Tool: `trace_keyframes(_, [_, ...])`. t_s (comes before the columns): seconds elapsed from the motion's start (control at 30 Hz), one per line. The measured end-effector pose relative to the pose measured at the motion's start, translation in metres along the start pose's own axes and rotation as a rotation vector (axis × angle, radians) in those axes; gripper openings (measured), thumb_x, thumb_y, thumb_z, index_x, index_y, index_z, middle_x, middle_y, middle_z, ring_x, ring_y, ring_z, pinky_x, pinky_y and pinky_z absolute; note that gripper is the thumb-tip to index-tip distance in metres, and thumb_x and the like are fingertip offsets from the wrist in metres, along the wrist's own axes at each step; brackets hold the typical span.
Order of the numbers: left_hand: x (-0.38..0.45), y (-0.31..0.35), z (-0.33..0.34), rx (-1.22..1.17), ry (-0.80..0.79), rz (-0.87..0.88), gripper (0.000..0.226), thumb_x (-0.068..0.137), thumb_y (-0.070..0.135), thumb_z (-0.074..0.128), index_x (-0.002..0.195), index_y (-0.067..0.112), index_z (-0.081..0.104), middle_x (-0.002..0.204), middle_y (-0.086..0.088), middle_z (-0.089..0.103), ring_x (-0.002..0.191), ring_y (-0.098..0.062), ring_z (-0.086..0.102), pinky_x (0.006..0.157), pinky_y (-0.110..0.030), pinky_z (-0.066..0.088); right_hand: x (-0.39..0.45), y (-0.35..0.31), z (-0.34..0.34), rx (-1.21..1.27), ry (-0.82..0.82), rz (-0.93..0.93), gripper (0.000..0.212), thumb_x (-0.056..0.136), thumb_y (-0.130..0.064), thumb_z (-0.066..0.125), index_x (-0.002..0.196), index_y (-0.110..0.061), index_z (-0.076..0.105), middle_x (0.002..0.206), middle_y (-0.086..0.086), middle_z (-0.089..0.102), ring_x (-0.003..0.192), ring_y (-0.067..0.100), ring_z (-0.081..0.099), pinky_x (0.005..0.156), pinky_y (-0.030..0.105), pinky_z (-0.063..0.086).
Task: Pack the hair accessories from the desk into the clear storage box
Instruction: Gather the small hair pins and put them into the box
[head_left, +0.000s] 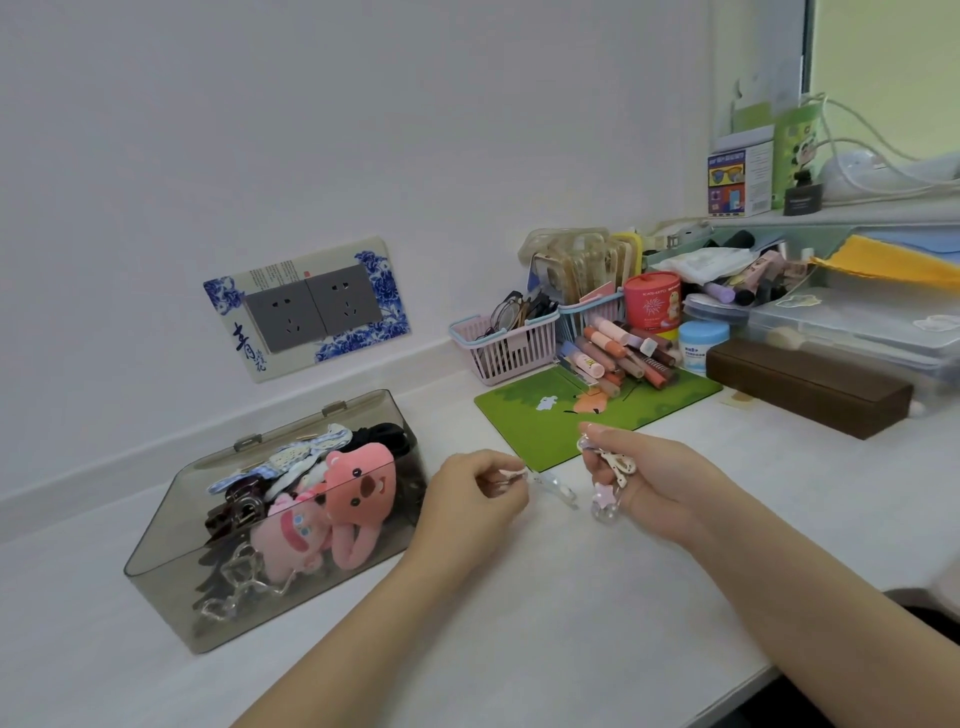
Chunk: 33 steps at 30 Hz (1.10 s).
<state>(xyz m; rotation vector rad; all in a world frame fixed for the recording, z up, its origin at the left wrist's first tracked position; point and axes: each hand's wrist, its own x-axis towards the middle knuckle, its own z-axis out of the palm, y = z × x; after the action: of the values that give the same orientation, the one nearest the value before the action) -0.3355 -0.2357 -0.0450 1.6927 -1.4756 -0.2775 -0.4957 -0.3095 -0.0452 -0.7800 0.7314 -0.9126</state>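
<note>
left hand (475, 493): a clear clip (553, 486) is pinched at one end, likely for carrying to the box | right hand (641, 480): several small clips (613, 480) are gripped together as a batch | clear storage box (171, 545): lid closed, already well filled, left of both hands

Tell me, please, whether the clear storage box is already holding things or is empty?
Holding things. Through the wall of the clear storage box a pink plush toy, dark claw clips and other accessories show.
</note>
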Motion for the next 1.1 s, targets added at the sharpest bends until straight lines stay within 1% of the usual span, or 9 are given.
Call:
trace_keyframes(0.07, [0.004, 0.002, 0.004, 0.000, 0.031, 0.039, 0.020, 0.081, 0.013, 0.061, 0.090, 0.030, 0.067, 0.086, 0.005, 0.052, 0.061, 0.002, 0.051, 0.064, -0.001, 0.037, 0.000, 0.000, 0.000, 0.001, -0.004, -0.001, 0.008, 0.088, -0.008, 0.057, 0.083, -0.009, 0.063, 0.068, 0.003, 0.055, 0.061, 0.013, 0.044, 0.042, 0.012, 0.038])
trace_keyframes(0.13, [0.006, 0.004, 0.010, 0.026, 0.009, 0.079, 0.022, 0.083, 0.011, 0.059, 0.095, 0.027, 0.068, 0.093, 0.005, 0.045, 0.063, -0.001, 0.050, 0.068, 0.001, 0.036, 0.000, 0.000, 0.000, -0.007, -0.005, -0.005, 0.008, 0.088, -0.008, 0.057, 0.083, -0.009, 0.063, 0.068, 0.003, 0.055, 0.062, 0.013, 0.045, 0.047, 0.014, 0.038])
trace_keyframes(0.23, [0.010, 0.004, 0.021, 0.068, -0.031, 0.180, 0.023, 0.085, 0.009, 0.060, 0.104, 0.017, 0.071, 0.092, 0.008, 0.041, 0.068, 0.000, 0.047, 0.072, 0.000, 0.036, -0.001, 0.000, -0.001, 0.004, 0.004, -0.007, 0.008, 0.088, -0.006, 0.056, 0.084, -0.008, 0.063, 0.068, 0.004, 0.055, 0.062, 0.013, 0.045, 0.053, 0.017, 0.036])
trace_keyframes(0.43, [0.021, -0.008, 0.024, 0.134, -0.239, 0.249, 0.033, 0.086, 0.020, 0.063, 0.118, 0.016, 0.063, 0.113, 0.003, 0.041, 0.086, 0.007, 0.044, 0.077, 0.003, 0.031, -0.003, 0.000, -0.002, 0.078, 0.005, -0.013, 0.006, 0.089, -0.005, 0.055, 0.085, -0.005, 0.060, 0.070, 0.004, 0.054, 0.064, 0.011, 0.049, 0.040, 0.012, 0.040])
trace_keyframes(0.6, [0.027, -0.012, 0.022, 0.202, -0.355, 0.311, 0.031, 0.089, 0.015, 0.058, 0.120, 0.017, 0.060, 0.110, 0.004, 0.039, 0.090, 0.004, 0.043, 0.078, 0.000, 0.031, 0.000, 0.001, -0.005, 0.045, -0.006, 0.004, 0.010, 0.089, -0.010, 0.058, 0.079, -0.009, 0.060, 0.068, 0.003, 0.055, 0.061, 0.011, 0.047, 0.040, 0.013, 0.040])
trace_keyframes(0.7, [0.027, -0.013, 0.025, 0.304, -0.337, 0.383, 0.026, 0.090, 0.012, 0.055, 0.115, 0.015, 0.060, 0.106, 0.003, 0.039, 0.099, -0.008, 0.039, 0.088, -0.010, 0.030, 0.000, 0.001, -0.006, 0.031, -0.001, 0.003, 0.008, 0.088, -0.009, 0.058, 0.080, -0.009, 0.061, 0.068, 0.002, 0.055, 0.060, 0.011, 0.046, 0.040, 0.013, 0.039])
trace_keyframes(0.8, [0.026, -0.015, 0.030, 0.404, -0.308, 0.460, 0.023, 0.092, 0.013, 0.052, 0.113, 0.012, 0.059, 0.108, -0.004, 0.047, 0.105, -0.017, 0.039, 0.087, -0.017, 0.030, 0.000, 0.000, -0.006, 0.030, 0.005, -0.006, 0.009, 0.089, -0.009, 0.058, 0.080, -0.009, 0.061, 0.068, 0.002, 0.055, 0.061, 0.011, 0.046, 0.041, 0.012, 0.039])
trace_keyframes(1.0, [0.024, -0.015, 0.022, 0.503, -0.303, 0.419, 0.023, 0.094, 0.015, 0.048, 0.115, 0.014, 0.057, 0.112, -0.004, 0.047, 0.111, -0.018, 0.038, 0.092, -0.032, 0.039, -0.002, 0.000, -0.004, 0.067, 0.027, 0.012, 0.008, 0.089, -0.005, 0.057, 0.081, -0.006, 0.059, 0.069, 0.005, 0.053, 0.061, 0.011, 0.048, 0.038, 0.013, 0.040])
trace_keyframes(1.1, [0.018, -0.008, 0.012, 0.525, -0.261, 0.406, 0.024, 0.094, 0.013, 0.046, 0.116, 0.015, 0.055, 0.114, -0.002, 0.046, 0.114, -0.017, 0.036, 0.091, -0.034, 0.041, -0.007, -0.001, 0.000, 0.030, 0.021, 0.022, 0.008, 0.088, -0.005, 0.058, 0.081, -0.005, 0.060, 0.069, 0.005, 0.055, 0.062, 0.012, 0.049, 0.039, 0.013, 0.041])
